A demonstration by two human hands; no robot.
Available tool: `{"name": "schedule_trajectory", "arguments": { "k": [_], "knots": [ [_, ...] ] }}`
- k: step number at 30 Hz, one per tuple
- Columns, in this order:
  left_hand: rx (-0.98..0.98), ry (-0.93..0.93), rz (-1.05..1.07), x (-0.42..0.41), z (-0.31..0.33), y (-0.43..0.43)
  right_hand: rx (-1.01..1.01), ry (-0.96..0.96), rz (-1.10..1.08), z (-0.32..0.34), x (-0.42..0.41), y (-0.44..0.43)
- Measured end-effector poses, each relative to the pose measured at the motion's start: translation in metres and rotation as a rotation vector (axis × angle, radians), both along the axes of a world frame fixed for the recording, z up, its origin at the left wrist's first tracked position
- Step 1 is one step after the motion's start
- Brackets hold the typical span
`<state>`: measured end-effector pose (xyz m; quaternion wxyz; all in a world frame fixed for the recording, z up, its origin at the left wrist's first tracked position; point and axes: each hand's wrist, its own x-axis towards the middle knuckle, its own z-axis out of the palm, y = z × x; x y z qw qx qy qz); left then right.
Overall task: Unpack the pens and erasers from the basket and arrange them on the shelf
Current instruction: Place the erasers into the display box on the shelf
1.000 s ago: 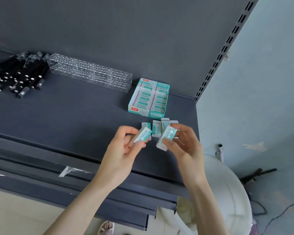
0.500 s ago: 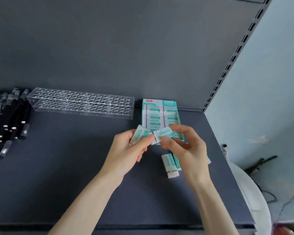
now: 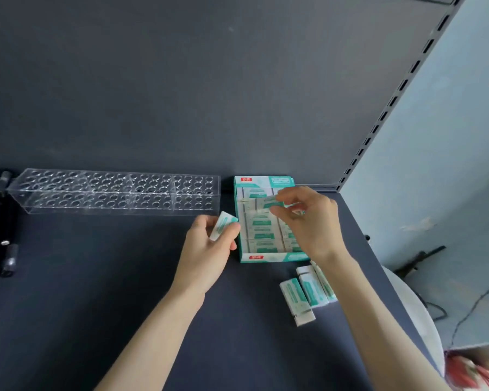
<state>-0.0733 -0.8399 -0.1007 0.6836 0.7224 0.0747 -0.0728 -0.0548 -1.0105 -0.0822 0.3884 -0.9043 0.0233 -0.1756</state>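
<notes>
While black pens (image 3: pixel 0 249) are lying unracked at nine o'clock and loose erasers (image 3: pixel 305 294) are waiting at five o'clock of the display box (image 3: pixel 254 258), the right hand (image 3: pixel 308 224) is pinching an eraser (image 3: pixel 273 201) over it and the left hand (image 3: pixel 209 249) is gripping a second eraser (image 3: pixel 223 224) alongside.

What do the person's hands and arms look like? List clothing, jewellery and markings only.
The left hand and right hand are bare: no gloves, rings, watch or bracelet show. No sleeve is in view, and both forearms are uncovered down to the picture's lower edge. No markings or tattoos are visible.
</notes>
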Motion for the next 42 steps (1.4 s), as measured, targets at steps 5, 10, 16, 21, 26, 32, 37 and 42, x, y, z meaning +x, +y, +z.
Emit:
{"name": "schedule_trajectory", "arguments": {
  "k": [5,10,16,21,26,32,37,42],
  "knots": [
    [-0.046,-0.06,0.069,0.001,-0.005,-0.002,-0.095,0.044,0.087,-0.01,0.02,0.006],
    [-0.056,-0.134,0.093,-0.002,-0.006,-0.001,-0.09,0.056,0.111,-0.017,0.021,0.004],
    [-0.084,-0.15,0.057,0.0,-0.007,0.0,-0.16,0.079,0.112,-0.023,0.022,0.004],
    [-0.197,-0.117,0.073,-0.002,-0.005,0.001,-0.16,0.07,0.131,-0.016,0.018,0.003],
    [-0.255,-0.172,0.015,-0.005,-0.001,-0.001,0.382,0.199,0.253,0.001,-0.01,0.0],
    [-0.25,-0.234,-0.066,-0.01,-0.001,-0.008,0.656,0.136,0.371,0.001,-0.037,-0.007],
    [-0.239,-0.222,-0.084,-0.011,-0.002,-0.012,0.632,0.128,0.376,-0.004,-0.044,-0.017],
    [-0.018,-0.319,-0.055,-0.009,-0.003,-0.017,0.376,0.052,0.334,-0.006,-0.041,-0.022]
  ]
}}
